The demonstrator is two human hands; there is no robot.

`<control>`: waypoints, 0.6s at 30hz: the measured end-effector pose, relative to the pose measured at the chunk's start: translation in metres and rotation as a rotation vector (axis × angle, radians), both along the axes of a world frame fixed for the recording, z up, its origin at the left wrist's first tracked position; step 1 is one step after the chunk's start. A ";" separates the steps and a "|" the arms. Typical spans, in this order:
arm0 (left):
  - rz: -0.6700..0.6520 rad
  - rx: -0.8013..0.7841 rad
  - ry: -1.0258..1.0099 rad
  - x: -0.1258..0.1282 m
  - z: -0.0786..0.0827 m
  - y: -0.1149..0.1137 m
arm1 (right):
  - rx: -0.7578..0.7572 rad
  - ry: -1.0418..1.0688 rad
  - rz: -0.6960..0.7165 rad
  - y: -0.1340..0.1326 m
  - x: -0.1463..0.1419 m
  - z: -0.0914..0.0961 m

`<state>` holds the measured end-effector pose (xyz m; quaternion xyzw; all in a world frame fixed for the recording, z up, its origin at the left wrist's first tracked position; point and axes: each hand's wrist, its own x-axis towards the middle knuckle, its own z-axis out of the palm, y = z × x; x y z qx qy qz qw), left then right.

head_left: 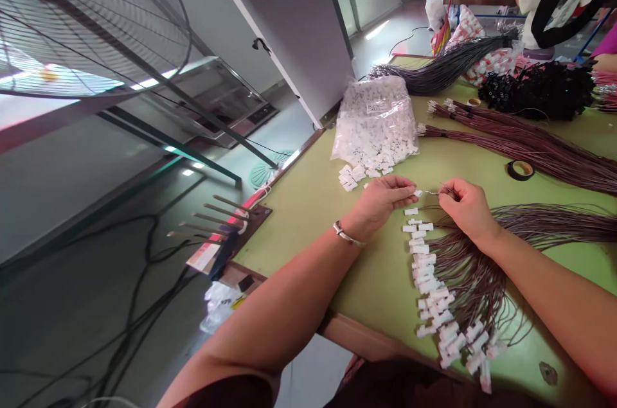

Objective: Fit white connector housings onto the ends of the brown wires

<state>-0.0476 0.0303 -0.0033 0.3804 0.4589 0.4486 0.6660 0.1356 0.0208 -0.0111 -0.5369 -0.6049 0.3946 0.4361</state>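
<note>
Between the fingertips of my left hand (389, 195) is a small white plastic connector (418, 193). My right hand (465, 205) pinches a thin dark wire (436, 193) just to the right of it, its pale end pointing at the connector. Whether the two touch I cannot tell. Below both hands, a row of white connectors fitted on wires (427, 266) curves toward the table's front edge. Their brown wires (475, 266) run off to the right, partly under my right forearm. Loose white connectors (354, 177) lie behind my left hand, at the mouth of a clear plastic bag (376, 112).
Bundles of brown wire (511, 144) lie at the back right, near a black tape roll (520, 169) and a heap of black parts (540, 90). A pronged stand (226, 228) sits at the table's left edge. A fan (96, 22) is at upper left. A person (554, 3) is beyond.
</note>
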 end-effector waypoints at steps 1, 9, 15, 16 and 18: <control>0.001 -0.018 -0.040 0.002 -0.001 -0.001 | 0.014 -0.014 0.004 0.000 0.000 0.000; -0.070 -0.010 -0.017 0.000 0.000 -0.002 | 0.093 -0.219 0.022 -0.002 -0.001 -0.002; -0.088 0.220 0.344 0.003 0.003 -0.008 | 0.228 -0.432 0.027 -0.004 0.000 -0.003; -0.074 0.262 0.397 0.005 0.003 -0.009 | 0.254 -0.464 0.040 -0.004 0.000 -0.003; -0.070 0.329 0.446 0.009 0.002 -0.010 | 0.270 -0.486 0.065 -0.003 0.000 -0.004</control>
